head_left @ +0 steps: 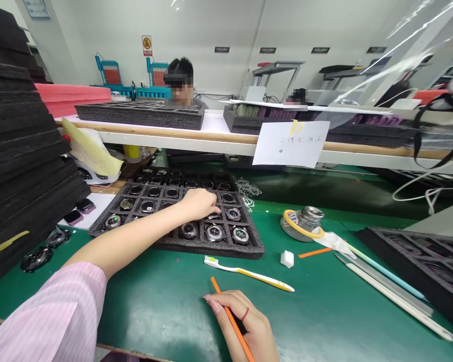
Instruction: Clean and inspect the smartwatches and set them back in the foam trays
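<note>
Matt black foam tray [211,250], rough and porous; watches [215,232] in glossy metal and glass; smooth green mat [154,301] (faintly shiny); glossy plastic toothbrush [249,273]; matt orange stick [217,289]; striped cloth sleeve [53,322]

Left hand [201,202] far forward, palm down, fingertips lowered; right hand [245,322] near, low, grip closed.

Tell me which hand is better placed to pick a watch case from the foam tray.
Left, probably: the left hand is over the foam tray, by a watch case; the right hand rests off it, holding an orange stick.
</note>
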Available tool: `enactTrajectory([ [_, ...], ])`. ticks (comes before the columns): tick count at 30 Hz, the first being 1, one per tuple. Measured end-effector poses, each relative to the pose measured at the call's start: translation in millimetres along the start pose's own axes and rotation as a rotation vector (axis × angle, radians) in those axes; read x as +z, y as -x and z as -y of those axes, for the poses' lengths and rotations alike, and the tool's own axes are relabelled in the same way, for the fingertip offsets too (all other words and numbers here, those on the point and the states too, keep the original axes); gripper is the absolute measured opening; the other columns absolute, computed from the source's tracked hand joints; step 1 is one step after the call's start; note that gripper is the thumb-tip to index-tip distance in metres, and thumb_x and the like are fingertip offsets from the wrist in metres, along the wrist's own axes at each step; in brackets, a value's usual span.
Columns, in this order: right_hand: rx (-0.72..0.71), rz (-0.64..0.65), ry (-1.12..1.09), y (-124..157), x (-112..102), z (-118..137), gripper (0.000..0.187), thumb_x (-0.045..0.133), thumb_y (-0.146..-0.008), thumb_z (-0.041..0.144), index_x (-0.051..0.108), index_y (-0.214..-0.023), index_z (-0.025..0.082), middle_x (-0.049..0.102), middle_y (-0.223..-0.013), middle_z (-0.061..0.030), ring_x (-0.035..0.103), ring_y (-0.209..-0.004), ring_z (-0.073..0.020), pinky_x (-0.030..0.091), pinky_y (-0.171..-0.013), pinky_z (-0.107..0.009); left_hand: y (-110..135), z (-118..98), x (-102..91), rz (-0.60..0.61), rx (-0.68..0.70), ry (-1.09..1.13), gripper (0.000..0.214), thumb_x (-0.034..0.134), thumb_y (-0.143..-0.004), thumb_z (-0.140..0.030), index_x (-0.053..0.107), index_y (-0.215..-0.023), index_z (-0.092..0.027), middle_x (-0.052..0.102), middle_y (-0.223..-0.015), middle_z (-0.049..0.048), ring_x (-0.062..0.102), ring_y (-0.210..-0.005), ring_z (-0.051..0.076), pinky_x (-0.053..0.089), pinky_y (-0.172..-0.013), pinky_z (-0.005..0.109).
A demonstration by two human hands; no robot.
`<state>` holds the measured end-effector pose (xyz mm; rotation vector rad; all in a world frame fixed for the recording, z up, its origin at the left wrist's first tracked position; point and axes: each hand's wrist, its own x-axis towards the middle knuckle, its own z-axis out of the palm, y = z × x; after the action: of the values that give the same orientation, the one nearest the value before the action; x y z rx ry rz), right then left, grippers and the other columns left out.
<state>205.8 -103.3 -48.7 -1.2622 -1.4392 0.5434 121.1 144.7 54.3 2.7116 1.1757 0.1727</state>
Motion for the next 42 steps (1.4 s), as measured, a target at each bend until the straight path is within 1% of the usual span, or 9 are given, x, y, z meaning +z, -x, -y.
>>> enactTrajectory([
  [8,0.018,-0.008,0.006,-0.7,-1.2,2.7,0.021,0.061,-0.097,0.037,0.078,-0.090,0.026,0.077,-0.084,-0.0053,0.072,-0.077,-0.0192,0.059,-0.074,-0.028,2.9,19.3,8.8,0.045,-0.038,0.103,0.050,0.085,-0.075,-0.043,0.068,-0.115,-0.016,0.075,-0.111,0.0095,0.069,-0.105,0.025,0.051,-0.091,0.031],
  [14,-0.015,0.036,0.077,-3.4,-4.3,7.2,0.018,0.062,-0.098,0.031,0.078,-0.093,0.025,0.077,-0.084,-0.0046,0.072,-0.076,-0.0183,0.058,-0.073,-0.027,15.4,17.4,15.2,-0.026,-0.060,0.192,0.047,0.076,-0.085,-0.043,0.064,-0.121,-0.016,0.074,-0.116,0.0112,0.064,-0.117,0.029,0.048,-0.096,0.035],
  [20,-0.027,0.063,0.129,-5.4,-8.4,10.6,0.021,0.060,-0.098,0.033,0.079,-0.092,0.025,0.078,-0.083,-0.0058,0.075,-0.076,-0.0194,0.060,-0.070,-0.026,13.8,15.6,17.5,-0.028,-0.114,0.400,0.031,0.087,-0.071,-0.038,0.074,-0.091,-0.018,0.076,-0.094,0.0067,0.070,-0.097,0.028,0.051,-0.087,0.034],
  [26,0.067,0.057,0.114,-8.0,-13.6,-5.3,0.037,0.044,-0.105,0.041,0.077,-0.110,0.023,0.082,-0.084,-0.0056,0.079,-0.077,-0.0195,0.064,-0.073,-0.027,60.3,6.3,17.8,-0.110,-0.122,0.749,0.027,0.068,-0.089,-0.044,0.061,-0.093,-0.019,0.073,-0.099,0.0071,0.069,-0.099,0.024,0.053,-0.085,0.034],
  [29,0.005,0.041,0.228,-32.2,-27.0,-3.3,0.039,0.039,-0.107,0.038,0.071,-0.121,0.021,0.083,-0.092,-0.0062,0.080,-0.081,-0.0187,0.064,-0.076,-0.027,105.9,-2.3,27.2,0.026,-0.082,0.968,0.040,0.056,-0.092,-0.059,0.051,-0.093,-0.019,0.074,-0.097,0.0090,0.072,-0.079,0.018,0.055,-0.067,0.030],
  [32,-0.119,0.033,0.472,-76.2,-41.8,1.5,0.034,0.048,-0.103,0.034,0.068,-0.126,0.019,0.080,-0.109,-0.0099,0.077,-0.101,-0.0231,0.061,-0.089,-0.035,149.9,-8.7,41.1,0.175,-0.074,1.104,0.047,0.060,-0.087,-0.065,0.048,-0.089,-0.019,0.076,-0.099,0.0136,0.069,-0.065,0.016,0.044,-0.049,0.024],
  [34,-0.118,0.058,0.524,-109.8,-47.4,-2.6,0.035,0.044,-0.104,0.027,0.067,-0.129,0.018,0.080,-0.105,-0.0102,0.078,-0.091,-0.0223,0.061,-0.084,-0.035,170.9,-9.8,48.9,0.285,-0.153,1.273,0.047,0.069,-0.083,-0.060,0.046,-0.087,-0.019,0.076,-0.107,0.0148,0.065,-0.061,0.011,0.039,-0.048,0.021],
  [38,-0.065,0.145,0.622,-161.6,-47.3,-30.5,0.028,0.051,-0.101,0.018,0.069,-0.122,0.017,0.078,-0.100,-0.0077,0.075,-0.090,-0.0197,0.060,-0.082,-0.033,187.5,-5.8,53.8,0.324,-0.204,1.344,0.045,0.073,-0.083,-0.055,0.047,-0.087,-0.018,0.076,-0.111,0.0147,0.064,-0.065,0.010,0.038,-0.050,0.021],
  [42,0.028,0.126,0.740,-182.0,-43.5,-57.5,0.027,0.063,-0.099,0.033,0.065,-0.121,0.017,0.071,-0.118,-0.0079,0.071,-0.101,-0.0199,0.060,-0.090,-0.042,185.2,-1.4,51.4,0.306,-0.225,1.373,0.049,0.074,-0.081,-0.059,0.048,-0.087,-0.018,0.075,-0.112,0.0136,0.064,-0.066,0.010,0.040,-0.050,0.022],
])
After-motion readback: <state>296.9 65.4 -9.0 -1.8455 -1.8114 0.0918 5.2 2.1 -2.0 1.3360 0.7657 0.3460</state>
